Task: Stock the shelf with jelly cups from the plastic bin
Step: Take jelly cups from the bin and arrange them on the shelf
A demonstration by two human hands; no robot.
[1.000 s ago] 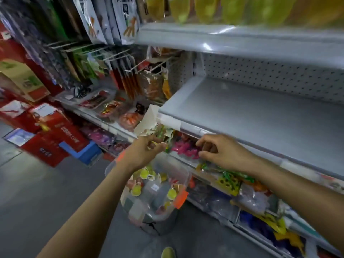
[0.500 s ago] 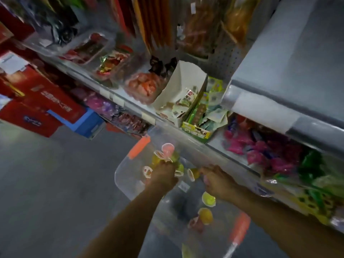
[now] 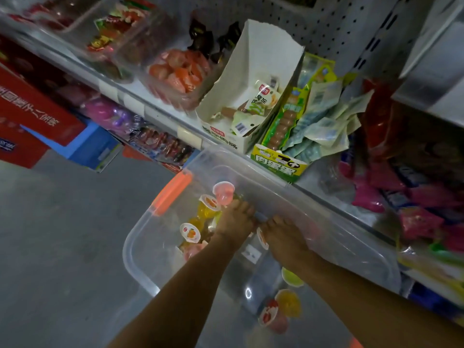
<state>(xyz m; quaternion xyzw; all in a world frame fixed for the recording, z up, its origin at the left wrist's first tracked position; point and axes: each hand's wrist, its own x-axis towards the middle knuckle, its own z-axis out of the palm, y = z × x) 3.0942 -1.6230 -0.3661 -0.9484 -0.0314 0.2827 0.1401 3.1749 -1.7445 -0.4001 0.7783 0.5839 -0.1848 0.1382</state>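
Change: the left hand (image 3: 236,219) and right hand (image 3: 286,237), at the shelf (image 3: 160,114) lip a second ago, have come down into the plastic bin (image 3: 130,249). The view has tipped downward with them.

Far left: red printed boxes (image 3: 32,114) and a blue one, cut by the frame edge, on a grey floor (image 3: 62,234).

Shelf, running upper left to lower right: clear tubs of wrapped sweets, blurred. Next, a torn white carton (image 3: 251,79) of sachets with a green carton (image 3: 281,165) of sausage sticks beside it. Pink and red packets at the right, smeared by motion.

Plastic bin: clear, below the shelf front, with an orange latch (image 3: 172,192) on its left end. Its near right corner runs out of frame.

Jelly cups (image 3: 190,232): pink, yellow and orange. One cluster lies just left of the left hand, and three more lie loose low in the bin at right.

Left hand: back up, fingers bent downward among the cluster, tips hidden. Whether it holds a cup cannot be told.

Right hand: just beside the left, back up, fingers plunged out of sight. A cup lid shows against its thumb side; grip not discernible.
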